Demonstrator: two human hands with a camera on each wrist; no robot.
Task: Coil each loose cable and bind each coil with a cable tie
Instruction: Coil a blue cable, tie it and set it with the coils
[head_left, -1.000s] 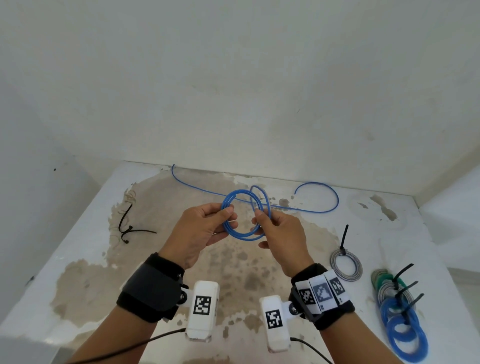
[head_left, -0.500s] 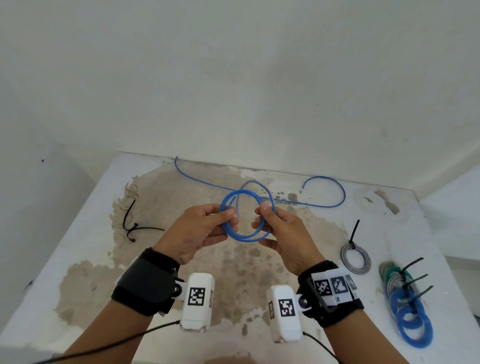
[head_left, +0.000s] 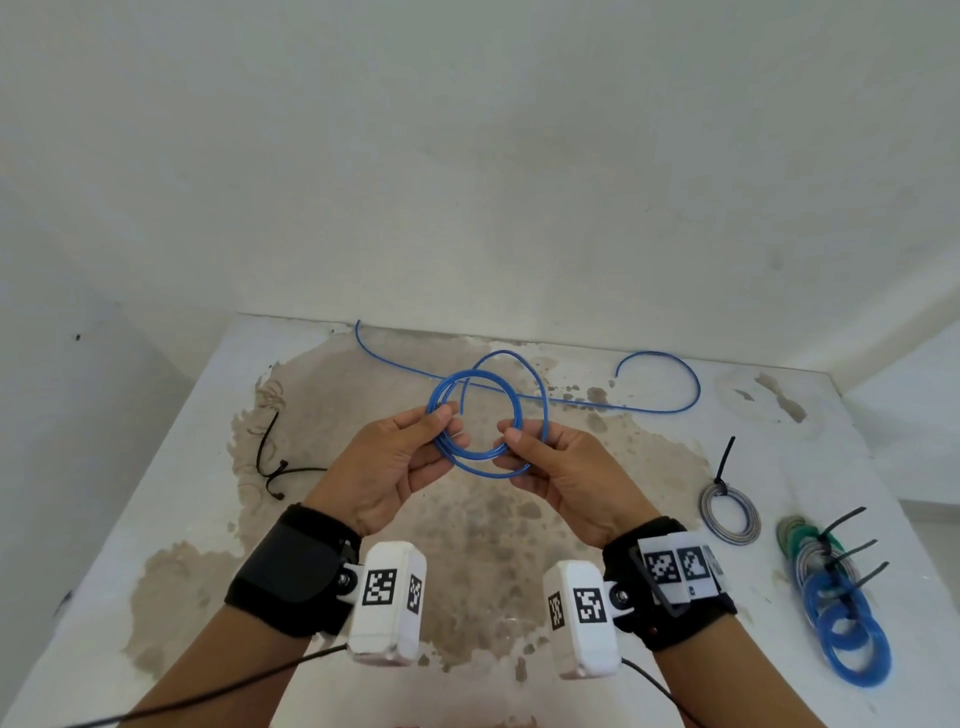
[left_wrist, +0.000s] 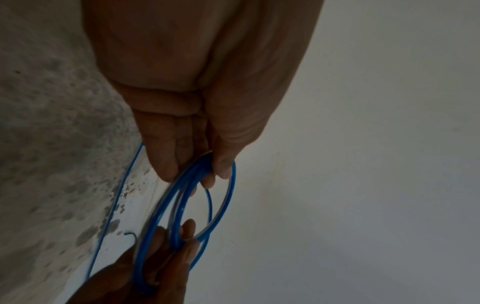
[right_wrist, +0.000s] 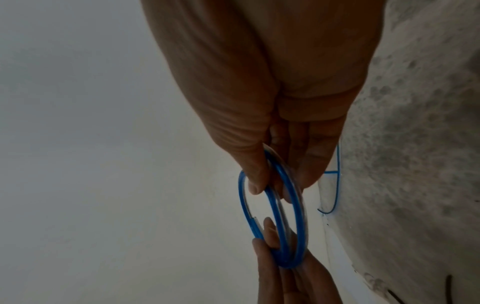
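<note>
The left hand (head_left: 387, 465) pinches the left side of the coil (head_left: 480, 421) between thumb and fingers, and the right hand (head_left: 563, 475) pinches the right side the same way, so the blue ring hangs between them above the surface (head_left: 171, 499), both hands clamped on it. The left wrist view shows several turns stacked under the left thumb, and the right wrist view shows the same bundle nipped under the right thumb. Beyond the coil, the cable's loose tail (head_left: 660, 384) leaves the ring's far right side, runs off to the right and away across the surface, curls back in a hook, and a second strand reaches toward the far left corner. So the slack lies past the coil and mostly to its right, its long run lying roughly left to right; the right hand is the nearer one to draw it in, I judge, while the left keeps the turns together. Left of the coil lie loose black ties (head_left: 275, 462); right of it, bound coils (head_left: 730, 512).
</note>
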